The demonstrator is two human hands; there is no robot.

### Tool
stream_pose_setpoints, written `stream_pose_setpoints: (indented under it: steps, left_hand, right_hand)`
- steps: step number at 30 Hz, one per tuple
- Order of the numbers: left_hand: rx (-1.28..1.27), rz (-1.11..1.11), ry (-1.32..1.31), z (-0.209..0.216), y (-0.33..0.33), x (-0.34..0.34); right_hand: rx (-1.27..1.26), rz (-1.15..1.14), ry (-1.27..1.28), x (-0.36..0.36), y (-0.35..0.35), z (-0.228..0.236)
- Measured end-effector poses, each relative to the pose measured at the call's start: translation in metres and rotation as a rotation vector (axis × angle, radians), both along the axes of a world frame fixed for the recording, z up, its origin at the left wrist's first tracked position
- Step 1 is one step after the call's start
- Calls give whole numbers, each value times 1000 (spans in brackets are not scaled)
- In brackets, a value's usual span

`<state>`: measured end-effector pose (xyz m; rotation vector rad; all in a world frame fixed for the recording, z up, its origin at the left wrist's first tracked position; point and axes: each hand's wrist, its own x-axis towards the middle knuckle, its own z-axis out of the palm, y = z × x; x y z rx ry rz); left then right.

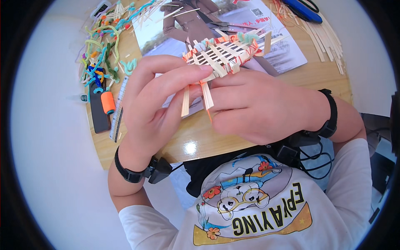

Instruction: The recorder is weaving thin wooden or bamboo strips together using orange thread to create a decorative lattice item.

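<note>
Up over the table I hold a small woven mat of pale bamboo strips [214, 58], its edges wrapped with orange thread and bits of pale blue pipe cleaner. My left hand [156, 93] pinches its near left edge between thumb and fingers. Two loose strip ends [207, 96] stick out below the grip. From them an orange thread [209, 114] runs down to my right hand [266, 104], whose curled fingers close on it beside the mat's near edge. The right fingertips are partly hidden.
A magazine [291, 54] lies under the mat, with scissors [233, 27] on it. Colourful pipe cleaners [104, 46], an orange thread spool [108, 102], a dark phone-like slab [98, 114] and a clear ruler [118, 114] lie left. Spare strips [327, 41] and blue-handled pliers [304, 10] are far right.
</note>
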<state>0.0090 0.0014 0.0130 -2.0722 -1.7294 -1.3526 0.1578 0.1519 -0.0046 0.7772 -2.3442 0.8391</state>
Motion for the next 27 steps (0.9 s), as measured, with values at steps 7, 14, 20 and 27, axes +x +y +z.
stream_pose_setpoints:
  steps: [7, 14, 20, 27]
  left_hand:
    - [-26, 15, -78, -3, 0, -1]
    - [-9, 18, -74, -8, 1, -5]
    - [-14, -52, -51, -6, 3, -6]
    - [38, -101, 6, -10, 7, -9]
  right_hand:
    - [-23, 18, -50, 0, 1, 0]
    - [-35, 25, -39, -2, 1, -2]
    - [-176, 95, -109, 2, 2, 1]
    - [-198, 127, -134, 3, 2, -2]
